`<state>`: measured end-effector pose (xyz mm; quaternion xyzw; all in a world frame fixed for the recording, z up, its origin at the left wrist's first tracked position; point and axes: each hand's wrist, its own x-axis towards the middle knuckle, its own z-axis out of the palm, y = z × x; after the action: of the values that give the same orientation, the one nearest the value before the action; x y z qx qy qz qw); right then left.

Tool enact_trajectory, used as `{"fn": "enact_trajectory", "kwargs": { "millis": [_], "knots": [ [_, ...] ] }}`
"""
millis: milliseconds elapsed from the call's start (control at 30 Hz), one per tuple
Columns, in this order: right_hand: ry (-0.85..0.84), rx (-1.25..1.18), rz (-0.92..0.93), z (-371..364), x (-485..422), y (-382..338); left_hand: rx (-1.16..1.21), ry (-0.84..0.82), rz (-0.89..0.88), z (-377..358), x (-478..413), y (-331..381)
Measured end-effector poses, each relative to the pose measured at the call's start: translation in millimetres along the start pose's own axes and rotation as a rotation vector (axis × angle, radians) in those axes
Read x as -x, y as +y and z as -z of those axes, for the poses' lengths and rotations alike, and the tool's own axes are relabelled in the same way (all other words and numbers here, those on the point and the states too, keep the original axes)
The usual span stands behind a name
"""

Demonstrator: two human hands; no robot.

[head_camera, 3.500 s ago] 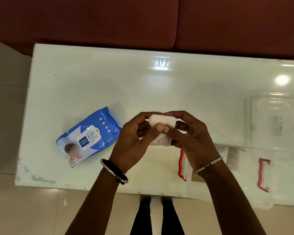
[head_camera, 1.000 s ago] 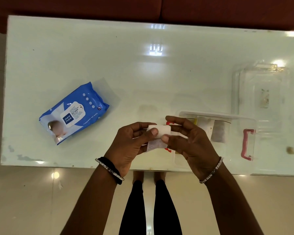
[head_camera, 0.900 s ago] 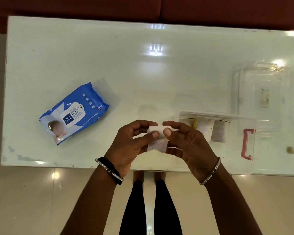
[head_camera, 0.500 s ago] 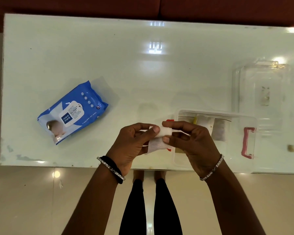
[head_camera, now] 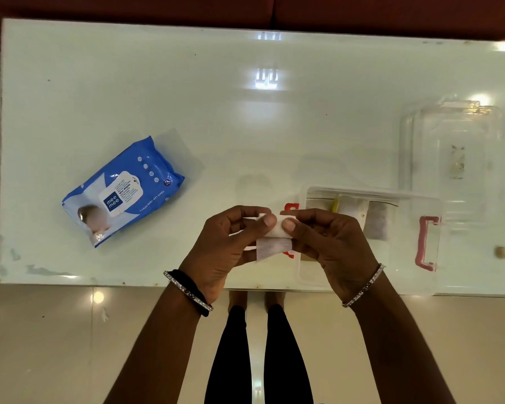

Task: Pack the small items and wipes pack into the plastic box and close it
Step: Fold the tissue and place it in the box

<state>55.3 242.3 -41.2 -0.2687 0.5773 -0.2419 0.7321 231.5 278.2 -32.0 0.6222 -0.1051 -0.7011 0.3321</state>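
At centre frame, both hands, left (head_camera: 228,243) and right (head_camera: 330,243), pinch a small white gauze roll (head_camera: 274,239) beside the open plastic box (head_camera: 370,282). Light, soft and prone to unwinding, it is probably best gripped around its wound body.

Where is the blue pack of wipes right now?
The wipes pack lies on the table's left side, apart from the left hand, not yet in the plastic box.

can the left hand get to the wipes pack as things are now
Probably yes, once freed. The left hand shares a grip on the white roll with the right hand; nothing lies on the table between it and the wipes pack.
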Motion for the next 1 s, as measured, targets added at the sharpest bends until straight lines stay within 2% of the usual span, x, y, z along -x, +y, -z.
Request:
{"fn": "enact_trajectory", "kwargs": {
  "millis": [233, 533, 800, 1000],
  "knots": [
    [-0.083, 0.038, 0.057, 2.9, 0.2, 2.2, -0.022, 0.006, 0.042, -0.6, -1.7, -2.4],
    [-0.046, -0.025, -0.099, -2.6, -2.7, -1.0, 0.022, -0.028, -0.033, 2.1, -2.0, -4.1],
    [-0.05, 0.088, 0.047, 4.3, -2.8, -0.1, 0.025, 0.013, 0.111, -3.1, -6.4, -2.7],
    [-0.045, 0.04, 0.044, 7.7, -1.8, 1.3, 0.07, -0.035, 0.077, -3.6, -6.6, -1.5]
  ]
}}
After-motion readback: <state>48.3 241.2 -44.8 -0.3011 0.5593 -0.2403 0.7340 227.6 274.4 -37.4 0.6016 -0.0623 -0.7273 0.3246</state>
